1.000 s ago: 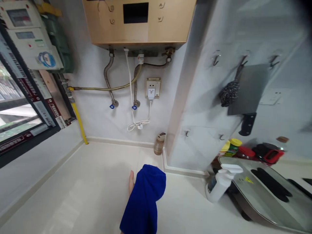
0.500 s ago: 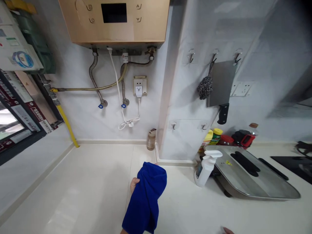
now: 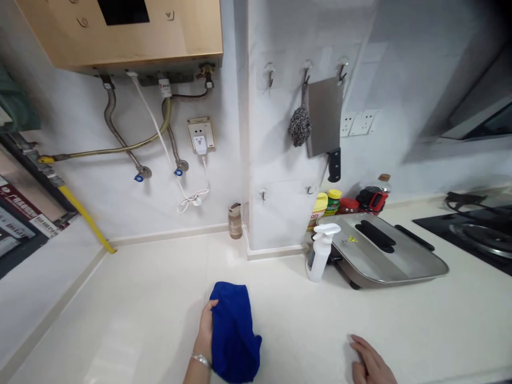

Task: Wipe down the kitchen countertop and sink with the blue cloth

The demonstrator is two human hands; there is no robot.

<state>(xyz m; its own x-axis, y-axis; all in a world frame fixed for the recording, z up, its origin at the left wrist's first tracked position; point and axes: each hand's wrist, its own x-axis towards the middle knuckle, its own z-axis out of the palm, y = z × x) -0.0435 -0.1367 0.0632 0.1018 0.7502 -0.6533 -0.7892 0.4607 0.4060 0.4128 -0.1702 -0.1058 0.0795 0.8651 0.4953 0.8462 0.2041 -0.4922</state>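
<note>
A blue cloth (image 3: 235, 333) hangs over the white counter, with my left hand (image 3: 207, 325) along its left edge. The thumb lies on top and the other fingers are hidden beneath the fabric. A bracelet (image 3: 202, 360) circles that wrist. At the lower right, my right hand (image 3: 371, 362) is low over the counter, holding nothing; its fingers reach forward and left, and part of it is cut off by the bottom edge. Between the hands and farther back stands a white spray bottle (image 3: 320, 253), upright and touched by neither hand.
A lidded electric pan (image 3: 394, 258) sits right of the spray bottle, with seasoning containers (image 3: 334, 201) behind it. A brown bottle (image 3: 235, 221) stands in the wall corner. A cleaver (image 3: 325, 117) and steel scrubber (image 3: 300, 126) hang from hooks. The stove (image 3: 472, 229) is far right.
The view has turned right. My left hand has drawn the cloth back toward me, lowering its upper end. More of my right hand has come into view at the bottom.
</note>
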